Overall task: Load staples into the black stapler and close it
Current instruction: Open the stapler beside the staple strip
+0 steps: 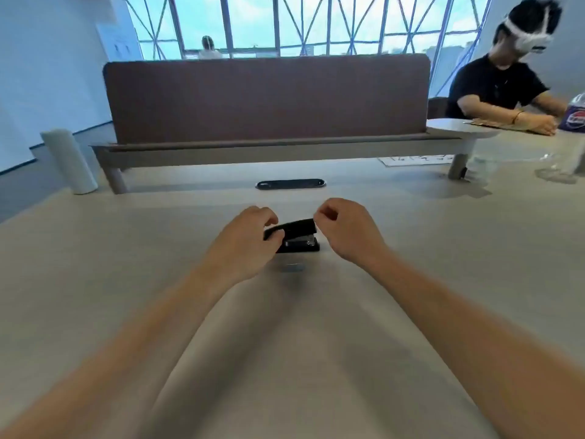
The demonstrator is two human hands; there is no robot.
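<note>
The black stapler (296, 236) lies on the pale table (427, 264) in the middle of the head view, its top cover lifted a little above the metal staple channel. My left hand (245, 240) grips the stapler's left end. My right hand (343, 231) pinches the right tip of the lifted cover with curled fingers. A small strip of staples (293, 267) lies blurred on the table just in front of the stapler, touched by neither hand.
A black cable slot (290, 184) sits in the table behind the stapler. A brown divider panel (266, 99) stands at the back. A white cylinder (69, 161) stands far left. At the far right are a seated person (503, 87), clear glassware (557, 167) and a bottle (574, 117).
</note>
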